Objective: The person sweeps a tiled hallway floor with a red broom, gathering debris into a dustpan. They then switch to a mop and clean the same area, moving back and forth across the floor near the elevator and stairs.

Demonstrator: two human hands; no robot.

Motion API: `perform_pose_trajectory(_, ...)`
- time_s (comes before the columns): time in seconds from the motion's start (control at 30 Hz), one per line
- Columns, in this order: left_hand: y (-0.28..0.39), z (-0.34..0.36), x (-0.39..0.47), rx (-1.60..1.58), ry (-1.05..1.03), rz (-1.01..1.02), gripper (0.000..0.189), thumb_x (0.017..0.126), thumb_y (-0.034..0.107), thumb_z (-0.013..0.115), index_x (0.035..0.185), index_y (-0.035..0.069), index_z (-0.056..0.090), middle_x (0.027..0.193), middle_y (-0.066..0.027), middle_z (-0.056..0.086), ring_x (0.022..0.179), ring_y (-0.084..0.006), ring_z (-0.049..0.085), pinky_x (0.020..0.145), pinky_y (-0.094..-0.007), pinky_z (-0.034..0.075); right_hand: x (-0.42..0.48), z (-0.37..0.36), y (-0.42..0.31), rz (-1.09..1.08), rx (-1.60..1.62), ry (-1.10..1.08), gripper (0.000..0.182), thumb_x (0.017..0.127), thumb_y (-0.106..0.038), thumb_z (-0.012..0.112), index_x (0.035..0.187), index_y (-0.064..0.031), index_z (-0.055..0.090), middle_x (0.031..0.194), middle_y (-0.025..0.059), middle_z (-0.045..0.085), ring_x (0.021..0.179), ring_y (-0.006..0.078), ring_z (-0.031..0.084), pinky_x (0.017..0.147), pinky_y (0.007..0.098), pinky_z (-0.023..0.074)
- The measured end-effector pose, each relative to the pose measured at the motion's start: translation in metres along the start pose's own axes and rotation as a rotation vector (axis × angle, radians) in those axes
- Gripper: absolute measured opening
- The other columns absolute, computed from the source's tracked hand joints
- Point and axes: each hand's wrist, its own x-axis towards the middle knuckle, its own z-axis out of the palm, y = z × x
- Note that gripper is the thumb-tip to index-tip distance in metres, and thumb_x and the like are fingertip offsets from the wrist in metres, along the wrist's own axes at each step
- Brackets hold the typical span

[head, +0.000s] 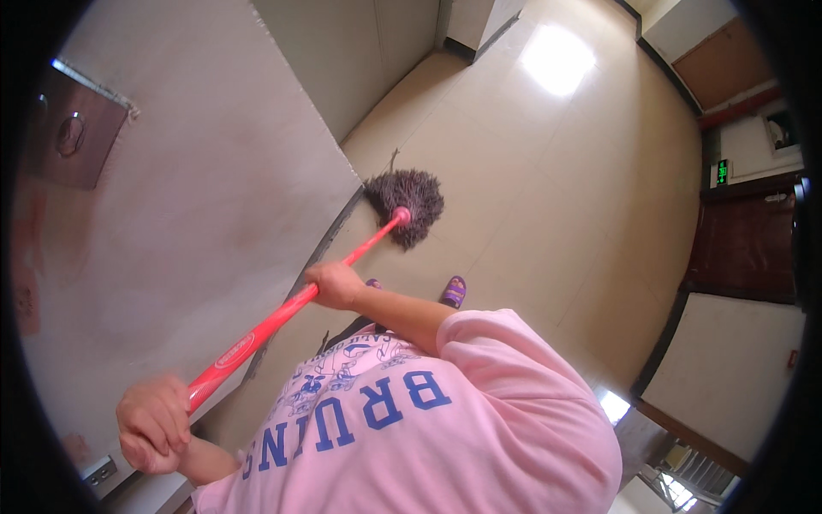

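A mop with a shaggy dark grey head [417, 193] rests on the tiled floor, close to the wall corner. Its red handle [257, 334] slants down to the lower left. My left hand [154, 424] is closed around the handle's upper end, slightly blurred, beside the wall. Farther down the shaft, my right hand [335, 284] grips it in front of my body. The mop head lies beyond my feet, which wear purple sandals [454, 291]; the other sandal is partly hidden behind my right arm.
A pale wall [212, 167] with a dark baseboard [337, 225] runs along the left. It carries a brown panel [77, 128] and, lower, a socket [99, 475]. Glossy beige floor [565, 193] extends ahead and right, reflecting light. A dark red door [738, 241] stands at the right, near a green lit sign [722, 172].
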Motion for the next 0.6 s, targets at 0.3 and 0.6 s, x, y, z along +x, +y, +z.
perform_pose_trajectory(0.3, -0.034, 0.072, 0.043, 0.058, -0.142, 0.025, 0.040, 0.089, 0.036, 0.051, 0.054, 0.019, 0.040, 0.043, 0.0083, 0.047, 0.043, -0.0078, 0.048, 0.062, -0.0264, 0.036, -0.054, -0.075, 0.044, 0.155, 0.033, 0.036, 0.019, 0.070, -0.024, 0.065, 0.074, -0.0063, 0.059, 0.079, 0.0120, 0.061, 0.081, 0.0331, 0.059, 0.068, 0.0441, 0.0466)
perform_pose_trajectory(0.6, -0.078, 0.164, 0.116, -0.101, -0.429, 0.001, 0.044, 0.093, 0.033, 0.044, 0.051, 0.019, 0.036, 0.044, 0.0073, 0.046, 0.043, -0.0086, 0.047, 0.064, -0.0278, 0.037, -0.146, -0.160, 0.099, 0.387, -0.037, 0.251, 0.022, 0.070, -0.023, 0.066, 0.068, -0.0054, 0.054, 0.071, 0.0161, 0.057, 0.074, 0.0363, 0.056, 0.064, 0.0452, 0.0437)
